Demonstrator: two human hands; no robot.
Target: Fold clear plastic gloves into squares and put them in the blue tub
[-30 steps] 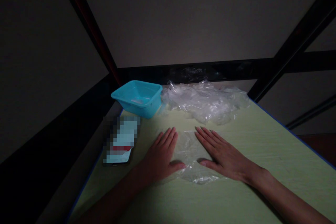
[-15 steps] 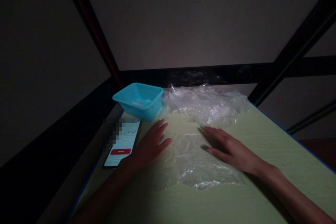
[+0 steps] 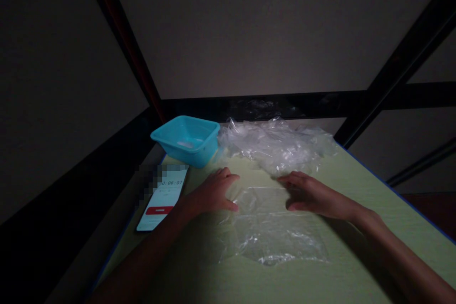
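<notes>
A clear plastic bag (image 3: 274, 237) lies spread on the table in front of me, with creases shining along its near part. My left hand (image 3: 217, 192) is at the bag's upper left edge, thumb and fingers apart, nothing seen between them. On the opposite side, my right hand (image 3: 308, 194) hovers at or just above the bag's upper right edge, its thumb apart from the fingers. Whether either hand touches the film I cannot tell. Just beyond the hands rests a heap of crumpled clear plastic bags (image 3: 278, 145).
A light-blue plastic basin (image 3: 197, 152) stands at the back left, with something small and pale inside. Nearer me lies a phone (image 3: 162, 204) showing a timer. The pale green table (image 3: 370, 209) has a blue edge, and a wall rises behind it.
My left hand has moved slightly right, its fingers now more bent. My right hand has shifted a little to the right, and its fingers are more curled. The bag stays in place.
</notes>
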